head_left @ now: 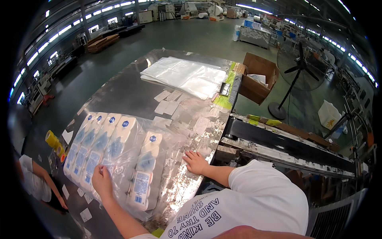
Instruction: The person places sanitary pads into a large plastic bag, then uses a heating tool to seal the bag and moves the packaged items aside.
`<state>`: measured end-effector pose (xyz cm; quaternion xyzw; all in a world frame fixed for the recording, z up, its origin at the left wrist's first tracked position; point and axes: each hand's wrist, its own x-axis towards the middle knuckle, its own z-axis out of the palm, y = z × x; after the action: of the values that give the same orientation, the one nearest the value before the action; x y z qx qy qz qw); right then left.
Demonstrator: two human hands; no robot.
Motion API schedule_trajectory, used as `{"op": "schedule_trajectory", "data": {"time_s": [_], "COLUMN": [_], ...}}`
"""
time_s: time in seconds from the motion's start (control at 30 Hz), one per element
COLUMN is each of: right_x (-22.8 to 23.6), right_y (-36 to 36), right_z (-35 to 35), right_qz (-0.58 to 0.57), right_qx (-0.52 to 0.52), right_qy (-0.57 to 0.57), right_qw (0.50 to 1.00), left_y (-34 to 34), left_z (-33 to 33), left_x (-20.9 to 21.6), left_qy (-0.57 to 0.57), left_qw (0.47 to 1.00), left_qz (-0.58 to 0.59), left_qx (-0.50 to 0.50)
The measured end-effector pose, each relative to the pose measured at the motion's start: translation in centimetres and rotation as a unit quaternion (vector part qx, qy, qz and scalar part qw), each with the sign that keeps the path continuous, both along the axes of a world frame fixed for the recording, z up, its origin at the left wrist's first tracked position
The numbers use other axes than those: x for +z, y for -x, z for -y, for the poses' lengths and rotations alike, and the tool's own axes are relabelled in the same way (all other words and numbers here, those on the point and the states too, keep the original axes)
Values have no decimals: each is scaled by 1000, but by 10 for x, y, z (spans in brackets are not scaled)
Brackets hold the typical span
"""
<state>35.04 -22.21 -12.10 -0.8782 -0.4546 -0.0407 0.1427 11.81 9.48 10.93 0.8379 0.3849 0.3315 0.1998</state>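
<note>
Several long packs of paper rolls (92, 137) stand side by side inside a clear plastic bag (126, 159) at the left of the metal table (127, 93). One more pack (146, 171) lies to their right, a gap apart, under the same film. My left hand (102, 181) is over the near part of the packs, its fingers closed on the bag's film. Flat on the worn table top near its right edge rests my right hand (195, 162), fingers spread and holding nothing.
Flat clear bags (185, 75) are stacked at the table's far end. A conveyor belt (286, 141) runs off to the right, near a cardboard box (258, 77) and a standing fan (300, 65). Yellow tape rolls (53, 141) sit at the left edge, where another person (36, 179) stands.
</note>
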Motion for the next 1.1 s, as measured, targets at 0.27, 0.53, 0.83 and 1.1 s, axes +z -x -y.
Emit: {"op": "schedule_trajectory", "data": {"time_s": [0.27, 0.53, 0.83, 1.1], "right_x": [-3, -1, 2, 0], "right_y": [-1, -1, -1, 0], "right_z": [1, -2, -4, -5], "right_qz": [-14, -19, -15, -13], "right_qx": [-3, 1, -8, -7], "right_qy": [17, 8, 12, -4], "right_qw": [1000, 1000, 1000, 1000], "left_y": [-1, 3, 4, 5], "left_z": [-5, -1, 2, 4], "left_x": [-8, -1, 4, 6], "left_qy": [-15, -5, 15, 21], "left_qw": [1000, 1000, 999, 999], "left_qz": [14, -3, -20, -18], "left_qx": [-12, 4, 29, 28]}}
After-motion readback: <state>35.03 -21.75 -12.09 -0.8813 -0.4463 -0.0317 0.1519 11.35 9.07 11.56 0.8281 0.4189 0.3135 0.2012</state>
